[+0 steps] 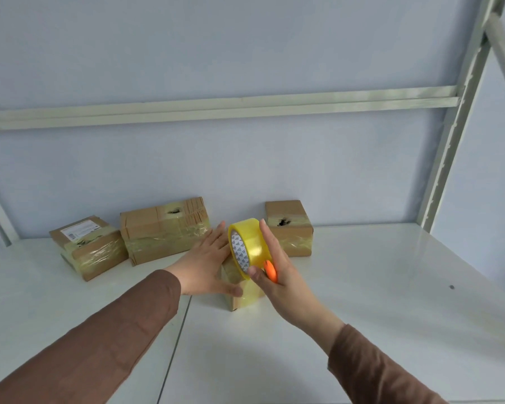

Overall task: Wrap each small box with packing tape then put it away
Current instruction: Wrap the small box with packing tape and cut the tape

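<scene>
On a white shelf (362, 287), the flat left hand (207, 266) steadies a small brown cardboard box (239, 298) — the right hand (277, 266) grasps a yellow tape roll (250, 244), seemingly with an orange cutter (271, 271). Keeping the tape taut should help.

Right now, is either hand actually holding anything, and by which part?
The right hand grips the yellow packing tape roll across its outer rim, with an orange tool tucked against the palm. The left hand lies flat on the small box, gripping nothing.
</scene>
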